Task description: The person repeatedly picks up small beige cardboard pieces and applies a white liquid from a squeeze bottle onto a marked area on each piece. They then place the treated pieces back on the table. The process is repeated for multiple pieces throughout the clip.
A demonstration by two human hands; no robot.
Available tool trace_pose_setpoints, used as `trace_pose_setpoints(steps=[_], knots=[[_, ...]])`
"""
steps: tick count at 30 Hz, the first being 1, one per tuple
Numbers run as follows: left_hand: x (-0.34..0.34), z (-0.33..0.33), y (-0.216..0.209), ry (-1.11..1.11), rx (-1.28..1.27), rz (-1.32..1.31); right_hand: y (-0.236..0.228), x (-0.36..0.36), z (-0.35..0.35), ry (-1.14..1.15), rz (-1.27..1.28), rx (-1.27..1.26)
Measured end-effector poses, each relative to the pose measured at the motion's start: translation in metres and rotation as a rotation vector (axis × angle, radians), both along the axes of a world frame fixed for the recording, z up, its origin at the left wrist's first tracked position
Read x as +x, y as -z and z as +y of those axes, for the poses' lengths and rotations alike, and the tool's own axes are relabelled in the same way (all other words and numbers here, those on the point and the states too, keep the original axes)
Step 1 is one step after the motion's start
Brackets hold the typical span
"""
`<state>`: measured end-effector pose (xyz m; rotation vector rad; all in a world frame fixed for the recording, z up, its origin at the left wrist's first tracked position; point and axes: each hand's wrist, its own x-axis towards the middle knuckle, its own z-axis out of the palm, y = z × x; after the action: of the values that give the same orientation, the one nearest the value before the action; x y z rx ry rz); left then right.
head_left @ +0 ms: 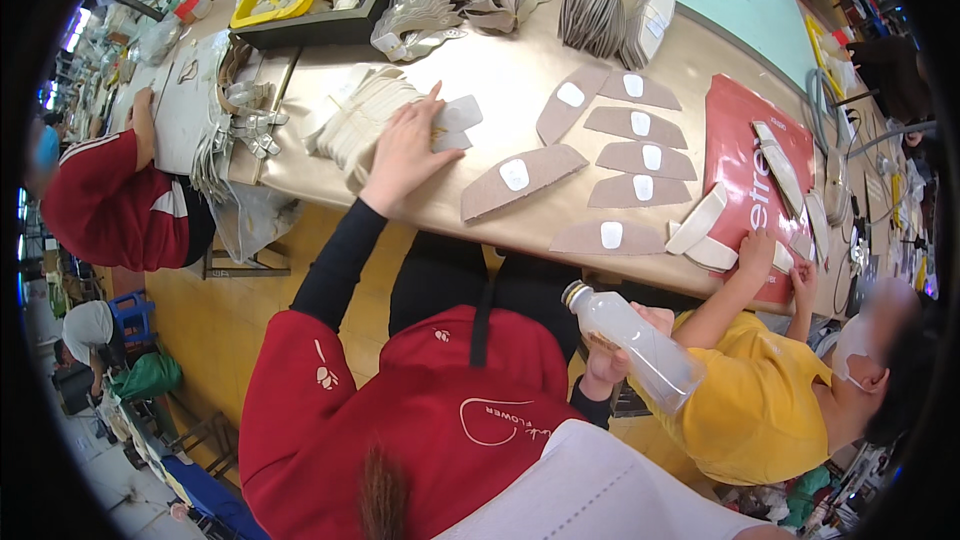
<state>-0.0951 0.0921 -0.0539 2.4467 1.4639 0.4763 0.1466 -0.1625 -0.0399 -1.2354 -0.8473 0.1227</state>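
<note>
Fingers spread, my left hand [405, 152] lies on the tabletop, beside a stack of cream fabric pieces [345, 125]. Its fingertips reach small translucent white patches [461, 116]; whether they press on them I cannot tell. Close to my body, my right hand [608, 365] is wrapped round a see-through plastic bottle [645, 340], held tilted with its capped end up and left. Curved grey-brown pieces [545, 183] lie spread to the right of my left hand, each with a rounded white patch [514, 175] on it.
Behind the stack stands a black tray [320, 32] with a yellow basket [290, 12]. Bundled grey-brown pieces [592, 8] sit at the back. On the right, a person in yellow [755, 400] works over a red sheet [735, 130]. Another person in red [120, 200] is at left.
</note>
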Motion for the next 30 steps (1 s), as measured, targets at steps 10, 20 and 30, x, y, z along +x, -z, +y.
trace_pose_setpoints(steps=[10, 20, 30], knots=[[0.003, -0.046, 0.014, -0.145, 0.075, -0.277, 0.007, -0.008, 0.015, -0.118, 0.014, 0.036], [0.066, -0.100, 0.006, -0.137, 0.092, -0.389, -0.010, -0.013, 0.021, -0.124, 0.042, 0.002], [0.070, -0.128, -0.037, 0.015, -1.467, -1.233, -0.010, -0.005, 0.035, -0.011, -0.129, 0.053]])
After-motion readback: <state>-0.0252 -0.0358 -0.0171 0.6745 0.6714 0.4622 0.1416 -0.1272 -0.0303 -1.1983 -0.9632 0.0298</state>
